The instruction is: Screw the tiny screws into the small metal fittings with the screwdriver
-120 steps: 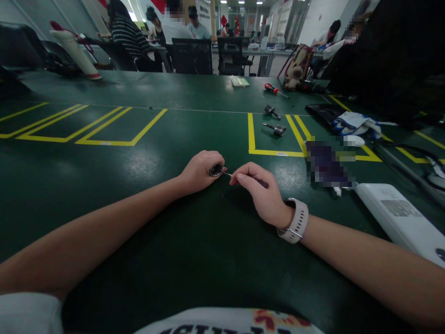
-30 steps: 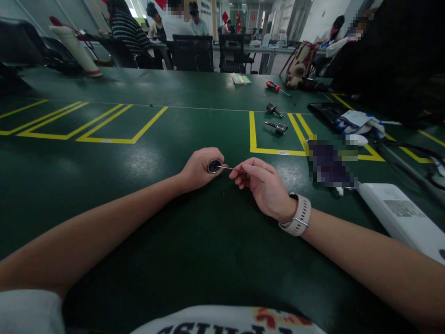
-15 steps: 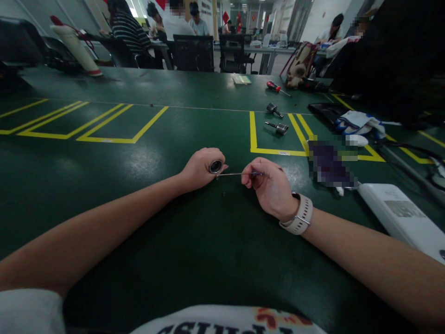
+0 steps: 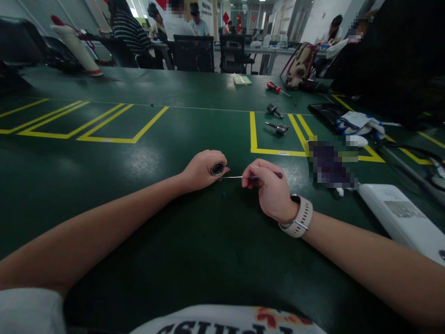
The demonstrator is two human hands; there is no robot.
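Note:
My left hand (image 4: 203,169) is closed around a round metal socket (image 4: 217,169), its hollow ringed end facing me; the rest of it is hidden in the fist. My right hand (image 4: 269,185), with a pale watch strap at the wrist, grips a thin screwdriver (image 4: 255,177) with a dark purple handle. Its slim shaft points left, and the tip reaches the underside of the left fingers, beside the socket. Whether the tip touches the socket, I cannot tell. A tiny dark piece (image 4: 224,195) lies on the green table (image 4: 208,250) just below the tip.
Two metal sockets with shafts (image 4: 277,128) lie near yellow tape outlines. Behind them rests a red-handled screwdriver (image 4: 274,86). On the right are a blurred-out dark device (image 4: 330,164), a white power bank (image 4: 399,213), gloves (image 4: 359,123) and cables. Several people sit beyond the table.
Both hands have shifted very slightly, the left one a little right and down with the socket. The screwdriver's handle end now shows more past my right fingers.

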